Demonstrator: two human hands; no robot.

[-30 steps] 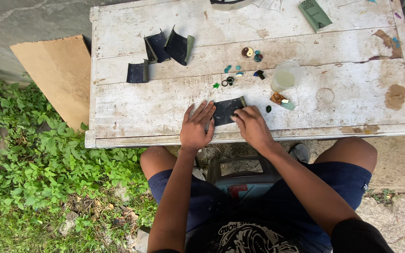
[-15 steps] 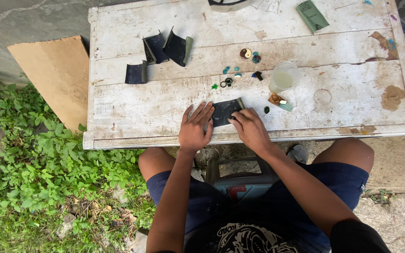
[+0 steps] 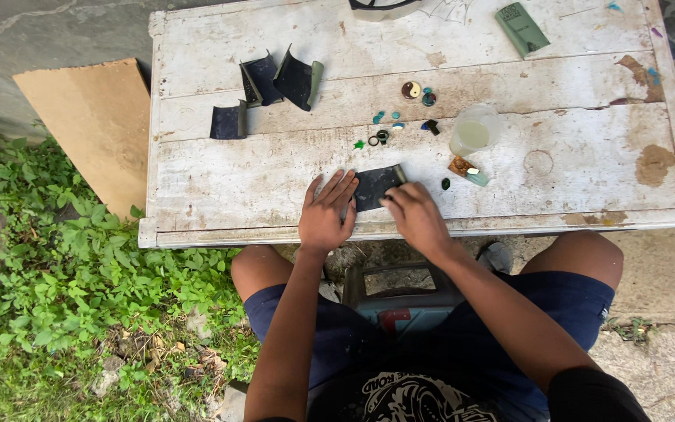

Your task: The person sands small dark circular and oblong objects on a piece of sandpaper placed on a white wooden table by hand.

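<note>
Person sits at a worn white wooden table (image 3: 220, 168), seen from above. Left hand (image 3: 326, 212) lies flat, fingers spread wide, pressing down on the left end of a dark sheet of abrasive paper (image 3: 376, 186), which sits near the table's front edge, right in front of the person. Right hand (image 3: 416, 215) rests on the sheet's right part w/ fingers curled narrow, tips bunched; looks like it pinches something small against the paper, but whatever's under the fingertips is hidden, so can't tell what, or if anything.

Further back: three more dark curled sheets (image 3: 275, 82), one lying flat, two standing up folded. Mid-table a scatter of small green-blue stones (image 3: 388, 119) plus a couple of rings and round bits. A cloudy plastic cup (image 3: 476, 130) w/ pale liquid stands just right of those; a small amber-brown chip (image 3: 460, 165) near it. Green flat block (image 3: 522, 28) at the far edge. Cardboard sheet (image 3: 95, 129) leans on the table's left side, weeds below.

Judgement: step in hand looks like rubbing a small piece on the sheet. To do it well: keep left palm flat so the paper doesn't creep or curl, esp. at the raised right edge; right fingertips low, even pressure, short strokes staying on the paper, away from the table's front edge so the piece doesn't flick off into the grass.
</note>
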